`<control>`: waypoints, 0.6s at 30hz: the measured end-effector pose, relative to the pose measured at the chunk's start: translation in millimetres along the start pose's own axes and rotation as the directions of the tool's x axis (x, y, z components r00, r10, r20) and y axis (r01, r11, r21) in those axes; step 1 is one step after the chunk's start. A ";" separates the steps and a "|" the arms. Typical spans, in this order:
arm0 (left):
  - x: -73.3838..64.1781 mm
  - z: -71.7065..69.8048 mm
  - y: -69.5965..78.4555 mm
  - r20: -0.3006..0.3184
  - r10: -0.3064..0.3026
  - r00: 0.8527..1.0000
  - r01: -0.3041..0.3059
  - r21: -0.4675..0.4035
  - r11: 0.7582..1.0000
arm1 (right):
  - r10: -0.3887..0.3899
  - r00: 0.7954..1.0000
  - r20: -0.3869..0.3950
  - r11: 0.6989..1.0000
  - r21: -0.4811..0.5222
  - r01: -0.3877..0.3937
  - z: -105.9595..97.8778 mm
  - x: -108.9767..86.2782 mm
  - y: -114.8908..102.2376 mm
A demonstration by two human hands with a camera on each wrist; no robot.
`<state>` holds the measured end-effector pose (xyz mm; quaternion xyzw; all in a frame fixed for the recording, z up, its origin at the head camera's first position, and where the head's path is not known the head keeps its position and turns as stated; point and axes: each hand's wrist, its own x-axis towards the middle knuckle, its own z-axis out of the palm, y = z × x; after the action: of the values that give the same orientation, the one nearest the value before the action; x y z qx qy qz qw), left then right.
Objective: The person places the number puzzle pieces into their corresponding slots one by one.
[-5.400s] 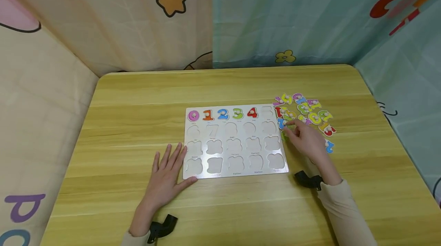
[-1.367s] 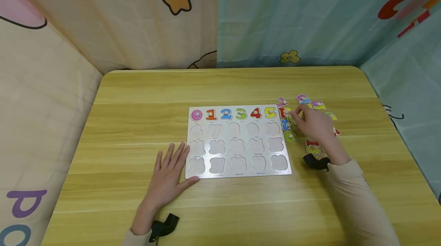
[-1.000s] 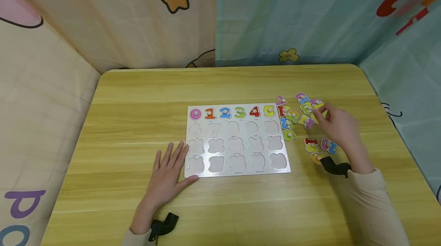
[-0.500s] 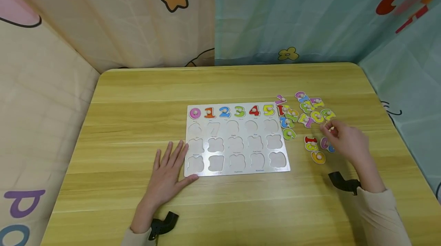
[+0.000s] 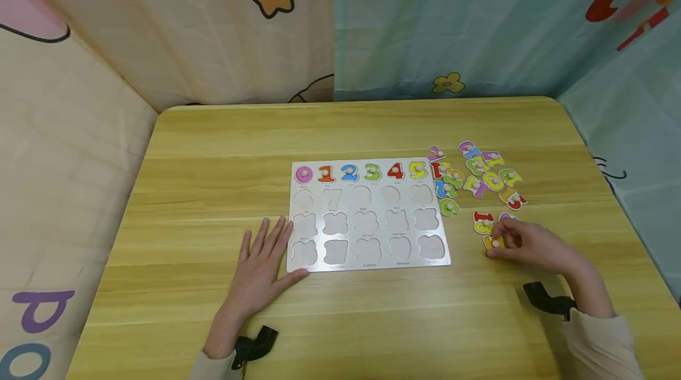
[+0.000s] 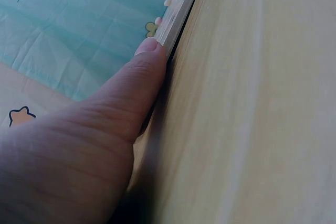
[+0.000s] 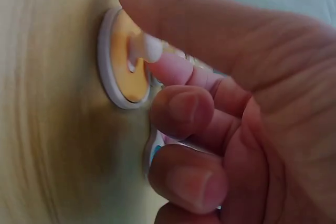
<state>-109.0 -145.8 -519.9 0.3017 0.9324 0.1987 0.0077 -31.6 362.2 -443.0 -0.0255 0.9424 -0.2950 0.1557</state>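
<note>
My left hand [image 5: 254, 276] lies flat with fingers spread at the lower left corner of the white number puzzle board [image 5: 351, 210]; its thumb [image 6: 136, 85] rests along the board's edge. In the board's top row sit the pieces 0 to 5, each with a knob. My right hand [image 5: 537, 247] is at a rounded orange number piece [image 5: 490, 242] on the table. In the right wrist view, the thumb and index finger are parted on either side of its pale knob [image 7: 152, 49], the thumb standing off from it. The other fingers are curled and hold nothing.
Loose knobbed number pieces lie right of the board, among them a yellow 0 [image 5: 493, 181], a red-and-yellow 18 [image 5: 483, 223] and a red-and-orange piece [image 5: 513, 198]. A purple piece [image 5: 435, 153] lies by the board's upper right corner. Patterned curtains [image 5: 441, 25] stand behind the wooden table [image 5: 213, 143].
The yellow 5 has gone into the board's top row since the oldest frame. My right hand has moved from the upper pieces down toward the orange piece; my left hand has stayed put.
</note>
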 end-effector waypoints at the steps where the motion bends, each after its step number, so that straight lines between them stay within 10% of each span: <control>1: 0.0 -0.1 0.3 -0.001 0.001 1.000 -0.001 -0.002 1.000 | 0.001 1.000 0.004 1.000 0.003 -0.001 0.8 0.0 0.3; 18: -0.6 -0.4 0.2 -0.003 -0.001 1.000 0.001 0.005 1.000 | -0.045 0.994 -0.100 0.985 -0.170 0.027 12.7 13.6 -27.9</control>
<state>-108.5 -146.1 -519.5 0.3008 0.9331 0.1970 0.0057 -41.8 330.3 -441.0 -0.0402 0.9701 -0.2182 0.0985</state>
